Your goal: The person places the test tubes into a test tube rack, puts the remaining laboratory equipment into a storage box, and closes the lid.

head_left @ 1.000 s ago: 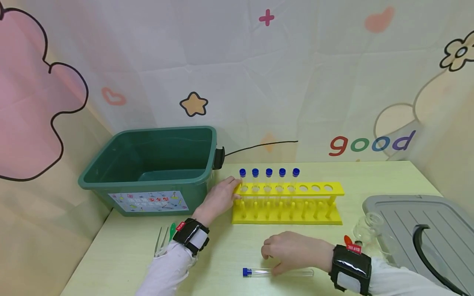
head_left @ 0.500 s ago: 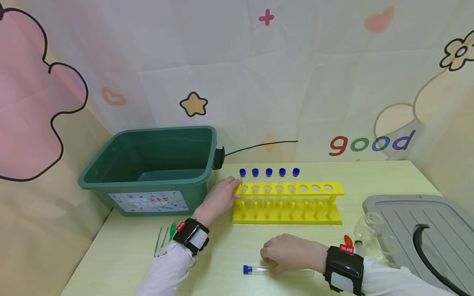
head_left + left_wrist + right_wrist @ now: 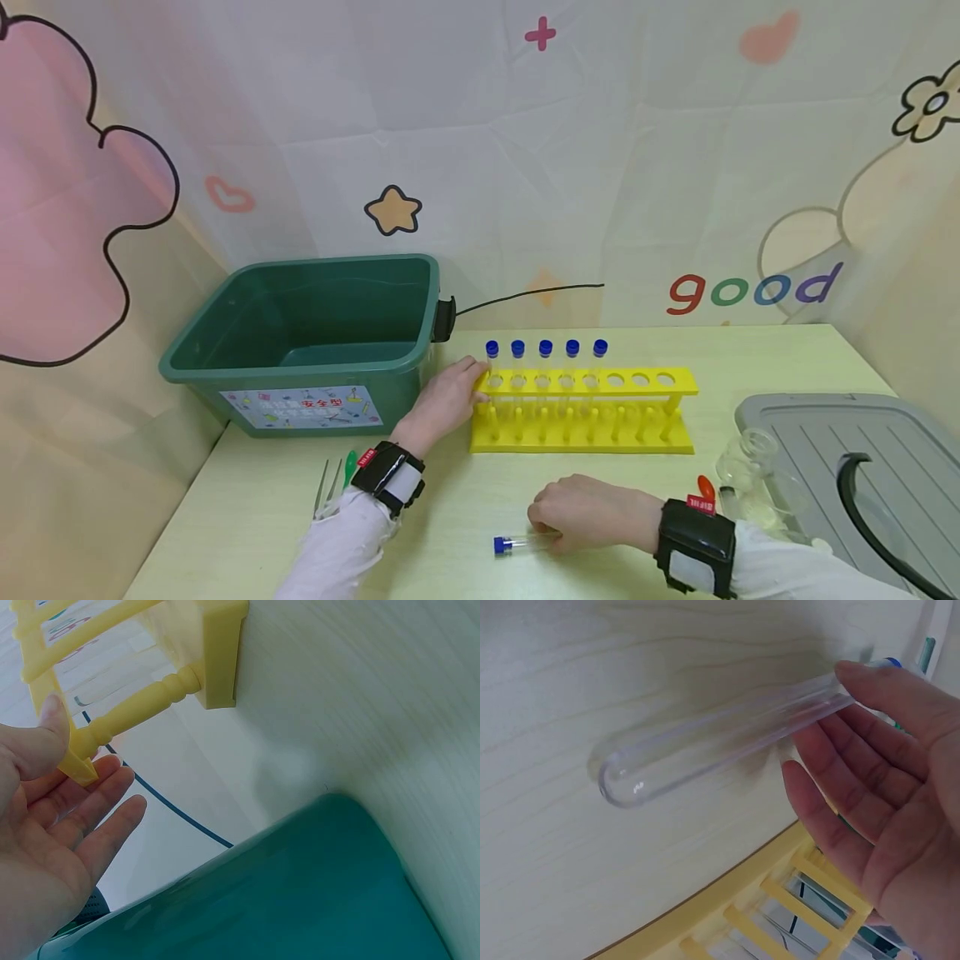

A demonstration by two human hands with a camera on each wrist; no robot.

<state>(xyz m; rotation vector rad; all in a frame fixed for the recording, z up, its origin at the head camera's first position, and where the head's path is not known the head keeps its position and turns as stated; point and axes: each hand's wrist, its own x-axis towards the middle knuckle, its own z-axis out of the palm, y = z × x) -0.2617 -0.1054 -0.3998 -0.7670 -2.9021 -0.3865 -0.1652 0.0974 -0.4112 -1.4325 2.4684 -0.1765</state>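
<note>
In the head view my left hand (image 3: 444, 404) holds the left end of a yellow test tube rack (image 3: 585, 382). The left wrist view shows its thumb on one face of the rack's top bar and fingers on the other. Several clear tubes with blue caps (image 3: 545, 347) stand upright in the rack's left holes; the right-hand holes hold none. In front of the rack, my right hand (image 3: 588, 512) pinches a clear test tube (image 3: 705, 754) between thumb and fingers near its blue cap (image 3: 502, 545). The tube's rounded end points away from the palm in the right wrist view.
A green bin (image 3: 300, 367) stands at the back left, close beside my left hand. Tweezers (image 3: 324, 485) and a green-handled item (image 3: 350, 467) lie by my left wrist. Glass jars (image 3: 750, 457) and a grey lid (image 3: 847, 425) with a black handle lie to the right.
My right hand has moved slightly and now grips the tube. Its clear end, earlier visible below the hand, is now hidden in the head view. The left hand and rack stay put.
</note>
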